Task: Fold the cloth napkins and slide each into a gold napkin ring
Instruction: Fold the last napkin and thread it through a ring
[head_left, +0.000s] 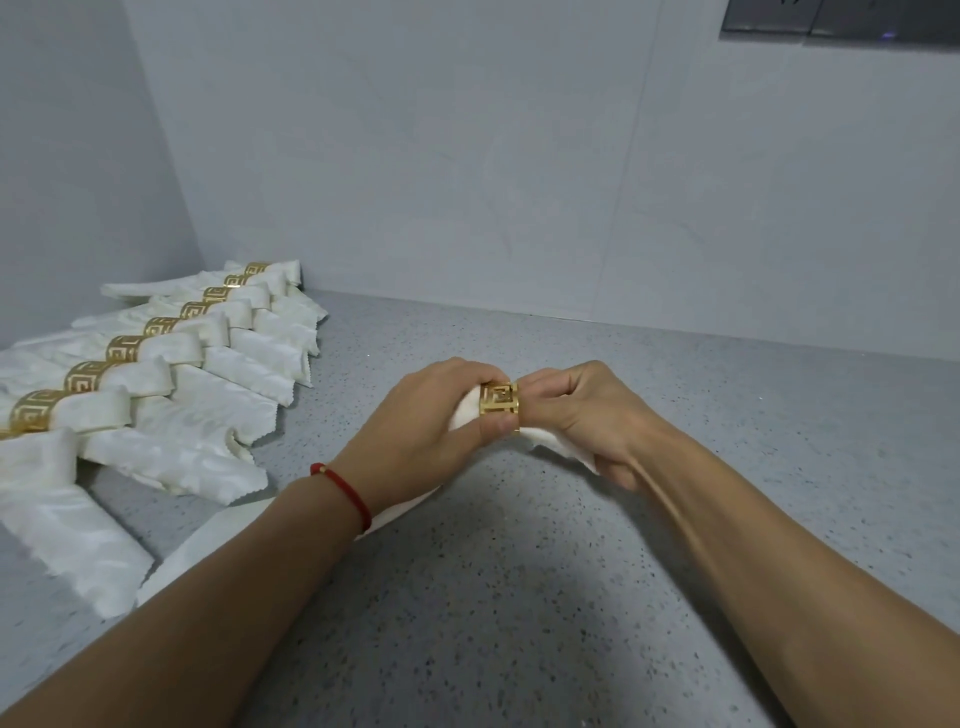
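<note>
- Napkin in hand sat just right of centre, lifted a little off the grey speckled counter — a gold ring was already on it, cloth showing on both sides of the band.
- Left hand was curled round the cloth at 9 o'clock of the ring, thumb pressed against the ring's lower edge. Gripping, not loose.
- Right hand was closed on the cloth end at 3 o'clock of the ring, fingers bunched tight on the fabric.
- Handling, my read: cloth is soft, light, limp — it'll bunch and jam at the ring mouth unless kept rolled narrow. Best hold is close to the ring on either side, pull from the leading end, feed from the trailing end.
- Ring looked thin cut-out metal, rigid, probably slick on the cloth; hold it by the edges, the fretwork could snag a thread.
- Trailing cloth ran out under the left wrist towards 7 o'clock; how far it was through I couldn't tell.
- Count: finished napkins at 9–10 o'clock in an overlapping row, eight gold rings visible there, more possibly cut off at the left edge.
- Plus one in work — nine rings seen in all. No loose rings in view.
- Red cord bracelet on the left wrist, clear of the work.
</note>
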